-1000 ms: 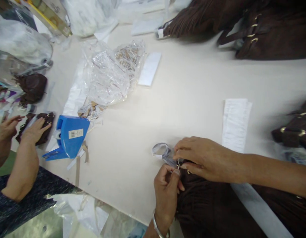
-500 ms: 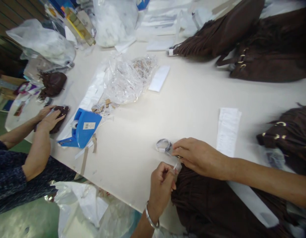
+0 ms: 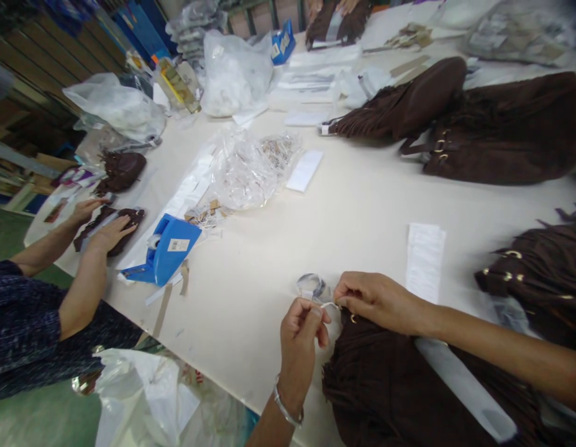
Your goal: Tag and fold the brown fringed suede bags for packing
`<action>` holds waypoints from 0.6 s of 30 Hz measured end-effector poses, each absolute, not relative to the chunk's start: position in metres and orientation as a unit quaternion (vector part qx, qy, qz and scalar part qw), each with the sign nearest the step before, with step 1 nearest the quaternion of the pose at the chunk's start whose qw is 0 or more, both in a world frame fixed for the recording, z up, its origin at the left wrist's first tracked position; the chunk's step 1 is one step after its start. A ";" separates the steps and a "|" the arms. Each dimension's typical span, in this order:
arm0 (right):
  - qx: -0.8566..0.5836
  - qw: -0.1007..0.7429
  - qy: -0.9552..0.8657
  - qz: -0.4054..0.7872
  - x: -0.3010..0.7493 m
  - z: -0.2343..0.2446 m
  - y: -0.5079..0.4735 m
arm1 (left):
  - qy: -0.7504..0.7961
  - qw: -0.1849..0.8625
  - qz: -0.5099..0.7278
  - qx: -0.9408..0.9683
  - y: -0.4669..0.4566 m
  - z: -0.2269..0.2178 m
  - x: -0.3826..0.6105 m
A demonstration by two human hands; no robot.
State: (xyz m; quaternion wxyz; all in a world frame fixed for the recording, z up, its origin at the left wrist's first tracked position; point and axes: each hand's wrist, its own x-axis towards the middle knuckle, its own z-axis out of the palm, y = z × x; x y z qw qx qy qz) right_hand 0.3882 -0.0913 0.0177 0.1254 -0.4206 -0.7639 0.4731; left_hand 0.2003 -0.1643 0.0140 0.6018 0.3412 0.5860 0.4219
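Note:
A dark brown fringed bag (image 3: 385,385) lies at the table's near edge, with a white strip (image 3: 465,388) across it. My left hand (image 3: 299,347), a metal bangle on its wrist, pinches one end of a thin white string (image 3: 329,304) beside the bag's top corner. The fingers of my right hand (image 3: 378,302) are closed at the string's other end, just above a gold ring on the bag; the fingertips' exact hold is partly hidden. Clear plastic wrapping hangs below the string. Beyond both hands sits a looped strap in clear wrap (image 3: 310,285).
A blue tape dispenser (image 3: 169,248) stands left of a plastic bag of tags (image 3: 245,171). More brown bags (image 3: 511,130) lie at right, near folded white paper (image 3: 425,261). At left, a co-worker's hands (image 3: 111,234) press on a small brown bag (image 3: 124,242).
The view has tilted up, so things sit lower. My right hand has gone from lying over the bag's corner to a pinch, and the string now shows between my hands.

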 end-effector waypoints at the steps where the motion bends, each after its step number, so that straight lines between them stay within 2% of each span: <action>1: -0.410 0.136 -0.777 0.459 0.389 0.018 -0.092 | 0.584 0.604 0.423 0.341 -0.163 0.014 0.201; 4: -0.374 0.165 -0.810 0.421 0.388 0.018 -0.094 | 0.580 0.601 0.424 0.349 -0.161 0.015 0.202; 9: -0.385 0.165 -0.796 0.436 0.381 0.018 -0.094 | 0.574 0.599 0.426 0.360 -0.156 0.017 0.202; 14: -0.443 0.177 -0.603 0.639 0.381 0.018 -0.086 | 0.577 0.574 0.473 0.338 -0.156 0.012 0.207; 18: -0.394 0.207 -0.467 0.764 0.381 0.015 -0.085 | 0.583 0.606 0.411 0.351 -0.156 0.006 0.218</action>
